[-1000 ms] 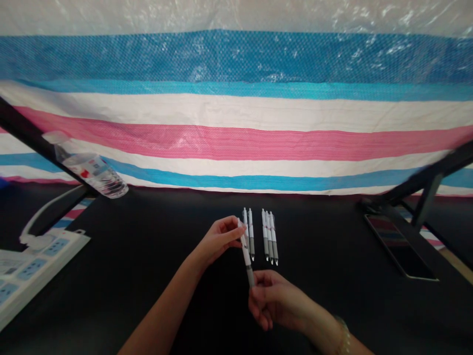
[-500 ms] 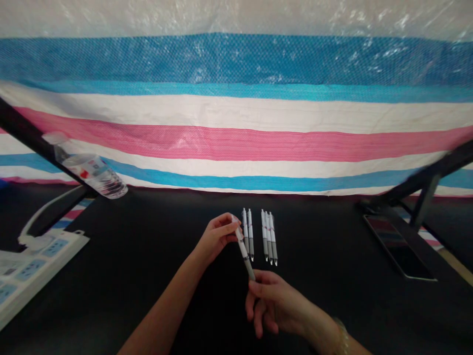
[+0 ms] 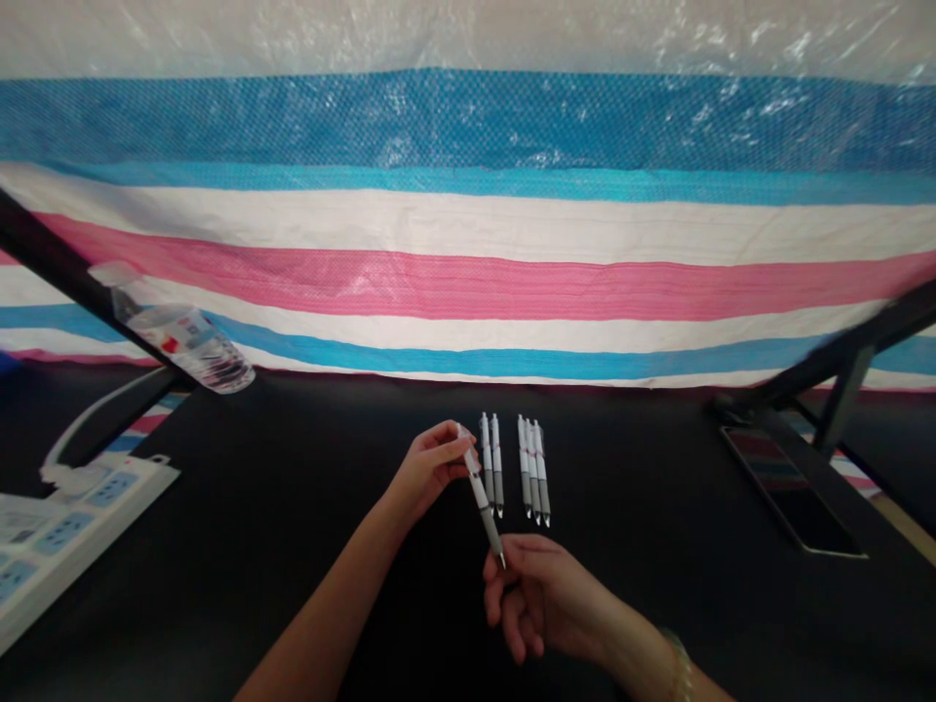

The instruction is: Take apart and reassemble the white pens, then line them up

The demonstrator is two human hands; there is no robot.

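Observation:
My left hand [image 3: 437,468] grips a white pen with a grey grip [image 3: 479,492] near its upper end, thumb and fingers closed around it. The pen slants down to the right, its metal tip showing. Just at that tip is my right hand [image 3: 537,595], its thumb apart from the pen and its fingers loosely bent; whether a finger touches the tip from behind I cannot tell. Beyond my hands, two similar pens [image 3: 497,463] lie side by side on the black table [image 3: 621,604]. Three more pens [image 3: 532,468] lie close together to their right.
A white power strip [image 3: 80,541] with a plugged-in cable is at the left. Behind it a clear plastic bottle [image 3: 194,346] leans by a black bar. A dark phone [image 3: 794,492] lies at the right beside a black support. A striped plastic sheet [image 3: 468,288] hangs behind the table.
My right thumb has moved off the pen's lower end, and the metal tip now shows. My left hand and the pens on the table stay in place.

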